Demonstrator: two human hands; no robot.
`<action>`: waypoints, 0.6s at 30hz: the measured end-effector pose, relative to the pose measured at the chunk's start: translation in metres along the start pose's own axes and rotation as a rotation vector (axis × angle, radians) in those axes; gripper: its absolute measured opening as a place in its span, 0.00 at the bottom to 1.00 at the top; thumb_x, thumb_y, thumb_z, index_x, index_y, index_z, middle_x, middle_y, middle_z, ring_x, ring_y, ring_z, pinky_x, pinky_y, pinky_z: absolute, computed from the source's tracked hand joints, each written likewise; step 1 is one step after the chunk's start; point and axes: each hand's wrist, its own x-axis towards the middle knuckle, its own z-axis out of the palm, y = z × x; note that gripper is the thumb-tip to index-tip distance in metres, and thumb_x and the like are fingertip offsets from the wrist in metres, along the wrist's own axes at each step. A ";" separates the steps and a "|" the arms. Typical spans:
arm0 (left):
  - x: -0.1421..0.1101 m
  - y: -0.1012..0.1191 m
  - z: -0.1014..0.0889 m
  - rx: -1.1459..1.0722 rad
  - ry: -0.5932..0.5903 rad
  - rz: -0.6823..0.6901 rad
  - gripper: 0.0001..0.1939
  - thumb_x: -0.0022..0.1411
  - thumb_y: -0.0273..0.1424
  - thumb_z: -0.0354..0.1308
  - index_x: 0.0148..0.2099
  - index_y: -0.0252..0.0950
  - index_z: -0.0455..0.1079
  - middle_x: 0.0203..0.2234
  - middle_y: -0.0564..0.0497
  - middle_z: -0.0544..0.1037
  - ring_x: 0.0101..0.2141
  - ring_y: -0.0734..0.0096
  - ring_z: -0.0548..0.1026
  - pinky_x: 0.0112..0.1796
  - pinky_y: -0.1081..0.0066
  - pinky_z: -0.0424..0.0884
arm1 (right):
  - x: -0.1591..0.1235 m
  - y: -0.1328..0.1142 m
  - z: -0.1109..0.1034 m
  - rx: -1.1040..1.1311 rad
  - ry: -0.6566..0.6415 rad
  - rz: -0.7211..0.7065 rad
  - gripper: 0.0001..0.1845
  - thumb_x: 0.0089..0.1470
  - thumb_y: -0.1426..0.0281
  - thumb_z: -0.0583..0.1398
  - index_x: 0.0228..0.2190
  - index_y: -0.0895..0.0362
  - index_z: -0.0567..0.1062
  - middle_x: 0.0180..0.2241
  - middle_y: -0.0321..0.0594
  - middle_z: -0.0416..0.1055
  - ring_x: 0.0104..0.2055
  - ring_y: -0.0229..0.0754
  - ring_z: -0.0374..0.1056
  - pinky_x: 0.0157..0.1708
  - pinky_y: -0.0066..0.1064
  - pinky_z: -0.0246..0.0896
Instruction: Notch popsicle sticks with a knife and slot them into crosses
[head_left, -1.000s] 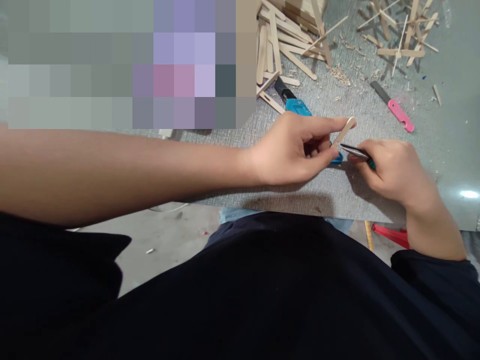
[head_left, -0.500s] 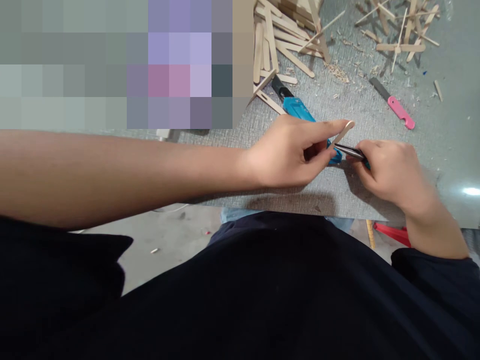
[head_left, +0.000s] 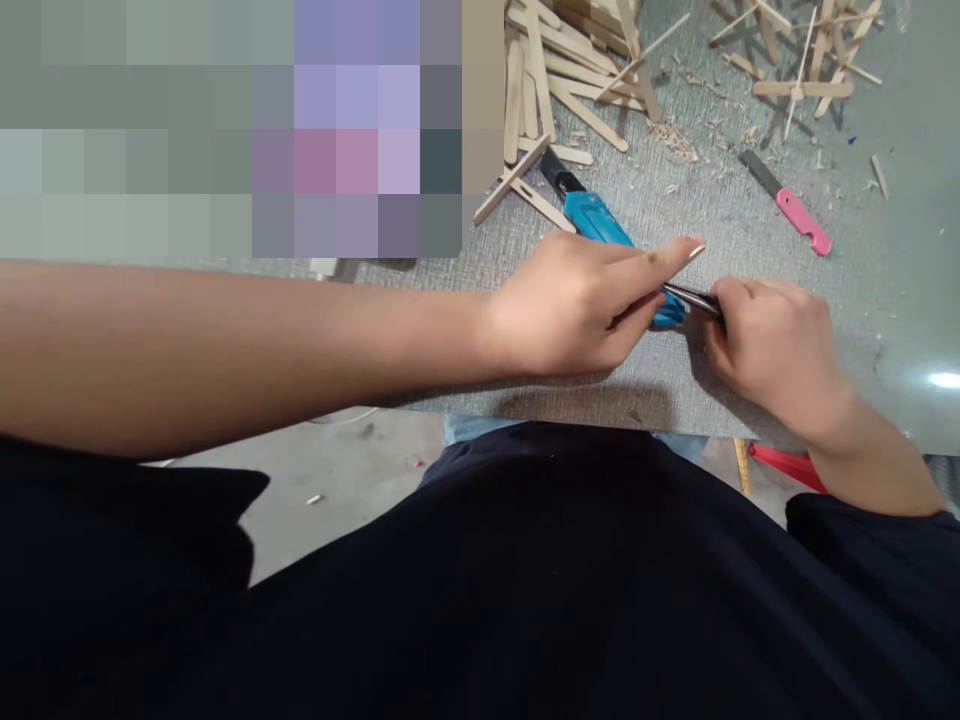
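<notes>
Though glossy at right, grey tabletop (head_left: 716, 225) above pale floor (head_left: 319, 535).

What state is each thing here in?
Left grip: pinching a wooden stick
Wooden stick: mostly hidden
Right grip: closed on pliers
Pliers: held, can't tell if open
Pink knife: blade out
Blue cutter: lying, partly covered
Stick heap: jumbled
Crossed sticks: joined or loose, unclear
Shavings: scattered

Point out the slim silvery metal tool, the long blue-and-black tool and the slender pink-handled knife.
Slim silvery metal tool (head_left: 697, 299), head view: exposed metal part.
Long blue-and-black tool (head_left: 596, 216), head view: blue body.
Slender pink-handled knife (head_left: 801, 218), head view: pink handle.
</notes>
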 end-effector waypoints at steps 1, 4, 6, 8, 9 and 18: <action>0.000 -0.001 0.001 -0.020 0.005 0.001 0.31 0.75 0.33 0.59 0.76 0.36 0.75 0.24 0.55 0.76 0.26 0.65 0.79 0.34 0.68 0.74 | -0.001 -0.002 0.001 -0.009 0.008 0.004 0.14 0.71 0.64 0.56 0.38 0.54 0.80 0.34 0.52 0.84 0.33 0.52 0.74 0.34 0.42 0.45; 0.001 -0.003 0.002 -0.060 0.007 -0.020 0.28 0.73 0.34 0.61 0.73 0.39 0.78 0.24 0.56 0.74 0.25 0.68 0.77 0.34 0.69 0.74 | -0.002 -0.005 0.003 -0.040 0.026 0.024 0.13 0.72 0.66 0.56 0.38 0.55 0.79 0.34 0.52 0.84 0.34 0.52 0.74 0.35 0.42 0.47; 0.002 -0.003 0.001 -0.008 0.023 0.011 0.29 0.74 0.34 0.60 0.73 0.39 0.78 0.24 0.56 0.75 0.24 0.69 0.76 0.31 0.70 0.69 | -0.002 -0.007 0.002 -0.047 0.022 0.041 0.12 0.72 0.68 0.56 0.39 0.55 0.79 0.36 0.53 0.84 0.36 0.53 0.75 0.36 0.43 0.49; 0.003 -0.002 0.000 0.049 0.049 0.083 0.30 0.75 0.32 0.58 0.75 0.35 0.76 0.25 0.55 0.76 0.24 0.69 0.75 0.27 0.70 0.63 | -0.001 -0.007 0.001 -0.042 0.004 0.050 0.12 0.72 0.68 0.56 0.40 0.55 0.79 0.38 0.54 0.84 0.39 0.55 0.76 0.38 0.43 0.51; 0.004 -0.002 0.000 0.052 0.059 0.105 0.30 0.75 0.31 0.57 0.75 0.33 0.75 0.25 0.54 0.78 0.24 0.69 0.76 0.26 0.70 0.62 | -0.001 -0.007 0.000 -0.038 -0.006 0.053 0.12 0.72 0.68 0.56 0.40 0.55 0.79 0.39 0.54 0.84 0.40 0.55 0.77 0.38 0.43 0.52; 0.007 -0.003 -0.002 -0.081 -0.007 0.012 0.28 0.78 0.32 0.59 0.76 0.39 0.75 0.28 0.52 0.83 0.27 0.67 0.82 0.33 0.68 0.75 | 0.001 -0.003 -0.010 -0.036 -0.057 0.034 0.14 0.72 0.67 0.56 0.43 0.56 0.82 0.41 0.55 0.86 0.41 0.56 0.77 0.37 0.43 0.48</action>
